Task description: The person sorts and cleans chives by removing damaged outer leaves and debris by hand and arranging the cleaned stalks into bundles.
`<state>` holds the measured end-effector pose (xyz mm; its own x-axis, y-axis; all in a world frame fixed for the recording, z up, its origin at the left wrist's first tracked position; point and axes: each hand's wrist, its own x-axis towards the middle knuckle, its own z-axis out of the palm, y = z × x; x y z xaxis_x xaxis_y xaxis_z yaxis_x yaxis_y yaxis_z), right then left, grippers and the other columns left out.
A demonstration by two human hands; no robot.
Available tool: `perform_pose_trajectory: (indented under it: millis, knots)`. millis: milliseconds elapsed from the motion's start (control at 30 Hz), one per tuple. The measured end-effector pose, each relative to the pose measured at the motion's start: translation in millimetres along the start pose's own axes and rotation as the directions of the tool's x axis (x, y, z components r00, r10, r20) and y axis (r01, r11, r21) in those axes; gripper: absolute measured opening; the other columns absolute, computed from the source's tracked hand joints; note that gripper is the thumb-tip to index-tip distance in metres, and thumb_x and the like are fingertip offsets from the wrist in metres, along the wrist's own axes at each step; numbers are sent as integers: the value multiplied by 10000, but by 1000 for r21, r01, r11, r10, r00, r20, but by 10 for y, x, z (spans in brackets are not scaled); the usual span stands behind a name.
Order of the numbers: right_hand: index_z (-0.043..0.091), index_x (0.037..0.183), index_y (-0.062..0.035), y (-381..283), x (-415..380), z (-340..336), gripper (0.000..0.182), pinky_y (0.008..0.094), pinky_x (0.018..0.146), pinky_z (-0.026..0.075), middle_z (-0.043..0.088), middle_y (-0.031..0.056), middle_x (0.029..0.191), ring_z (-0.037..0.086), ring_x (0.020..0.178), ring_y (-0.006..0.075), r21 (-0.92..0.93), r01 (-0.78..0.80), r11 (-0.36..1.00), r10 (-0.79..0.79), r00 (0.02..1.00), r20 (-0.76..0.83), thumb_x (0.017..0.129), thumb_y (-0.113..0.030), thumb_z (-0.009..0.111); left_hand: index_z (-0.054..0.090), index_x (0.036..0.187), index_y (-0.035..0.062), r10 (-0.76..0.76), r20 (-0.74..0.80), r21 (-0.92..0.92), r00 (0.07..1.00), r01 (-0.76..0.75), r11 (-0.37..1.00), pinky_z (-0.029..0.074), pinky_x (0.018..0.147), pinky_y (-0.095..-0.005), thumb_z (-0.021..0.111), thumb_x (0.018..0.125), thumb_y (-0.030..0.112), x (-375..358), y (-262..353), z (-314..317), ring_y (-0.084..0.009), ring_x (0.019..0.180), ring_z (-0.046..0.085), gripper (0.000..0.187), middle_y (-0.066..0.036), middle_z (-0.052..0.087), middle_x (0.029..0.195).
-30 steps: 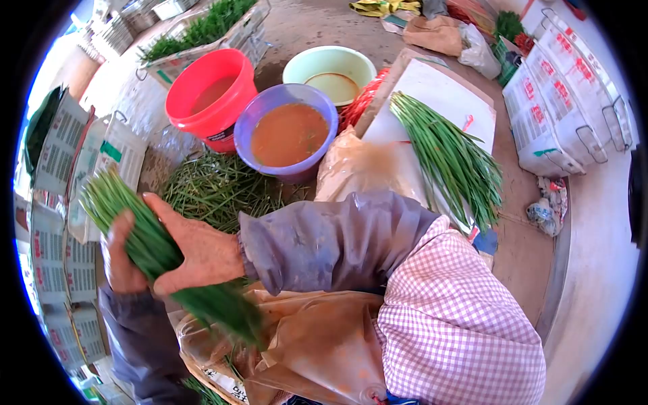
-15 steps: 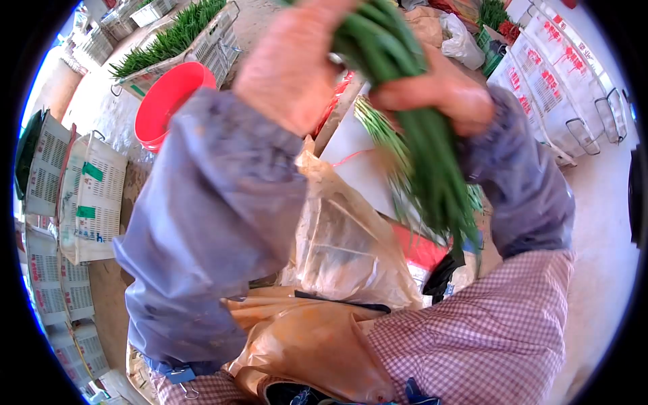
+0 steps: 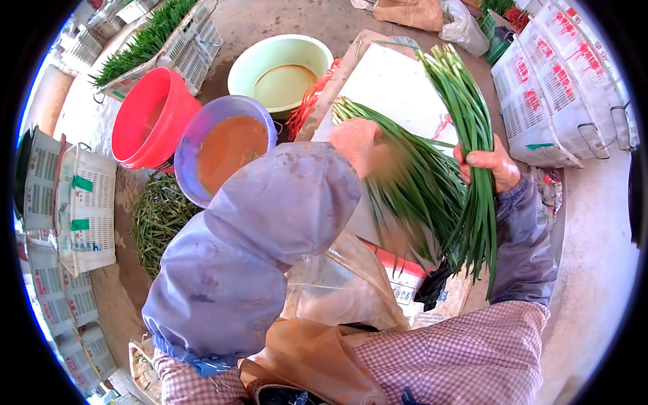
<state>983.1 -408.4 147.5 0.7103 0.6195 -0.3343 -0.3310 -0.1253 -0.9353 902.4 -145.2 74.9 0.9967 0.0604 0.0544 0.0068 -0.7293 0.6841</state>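
My right hand [image 3: 489, 165] is closed around a bunch of long green stalks [image 3: 472, 101], whose pale ends point up and whose leaf tips hang down. On the white board [image 3: 388, 77] lies a looser pile of the same greens [image 3: 412, 152]. My left hand [image 3: 356, 143] is at the left side of that pile, near its pale ends; its fingers are blurred and partly hidden. A pink tie [image 3: 443, 126] lies on the board, and red strings [image 3: 312, 101] hang by its left edge.
Left of the board stand a pale green basin [image 3: 283, 50], a purple basin of brown water [image 3: 196, 145] and a red bucket [image 3: 125, 138]. Cut greens [image 3: 158, 226] lie on the floor. White crates [image 3: 533, 84] stand right; a crate of greens [image 3: 196, 57] is upper left.
The bunch has moved down and right, now in my right hand alone. My left hand has let go of it and come down to the pile. The basins have come into view.
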Motion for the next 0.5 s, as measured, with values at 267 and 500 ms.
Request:
perform_pose_trajectory:
  millis: [267, 500]
  knots:
    - [519, 1144, 17, 321, 104, -96, 503, 312, 548, 501, 614, 137, 844, 570, 618, 162, 185, -37, 982, 37, 999, 5, 711, -103, 744, 720, 881, 91, 8, -48, 74, 999, -4, 997, 493, 693, -406, 716, 740, 238, 122, -23, 236, -287, 758, 632, 203, -84, 636, 778]
    - [496, 1184, -1, 330, 7, -119, 535, 318, 553, 478, 583, 149, 857, 531, 604, 163, 269, 3, 963, -12, 999, 34, 721, -150, 720, 694, 832, 11, -23, 266, -401, 964, 132, 907, 470, 606, -265, 731, 780, 139, -78, 38, -105, -106, 649, 582, 143, -36, 653, 765]
